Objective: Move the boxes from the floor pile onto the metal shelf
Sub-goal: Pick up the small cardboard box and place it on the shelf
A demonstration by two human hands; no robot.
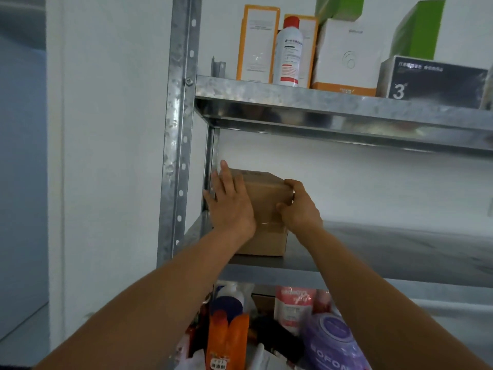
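Head view. The cardboard box (264,201) sits on the middle board of the metal shelf (400,244), at its left end and close to the front edge. Its left side is just beside the inner upright (212,156). We cannot tell whether its full weight is already on the board, though its lower edge appears to touch it.

Left hand (230,206): fingers straight and together, laid flat along the box's upper left side, thumb spread out toward the upright. It presses and does not clasp.

Right hand (300,209): fingers curled over the top right corner, thumb on the front face. It grips the box.

Handling, our judgement: a small taped carton, stiff at the edges and corners, with matt card that gives good friction. The tape band across the front looks slicker. It is probably light, but the contents are unknown. The best hold is on opposite side faces or across a top corner, not on the taped seam. The flat panels may give a little under a hard squeeze.

The rest of the middle board, to the right, shows bare metal.

Upper board: a white bottle with a red cap (289,52) between orange-edged cartons (257,44), a white box (346,54), and a dark box marked 3 (432,78).

Lower level: an orange bottle (228,340) and a purple pouch (333,345). The floor pile is not in view.
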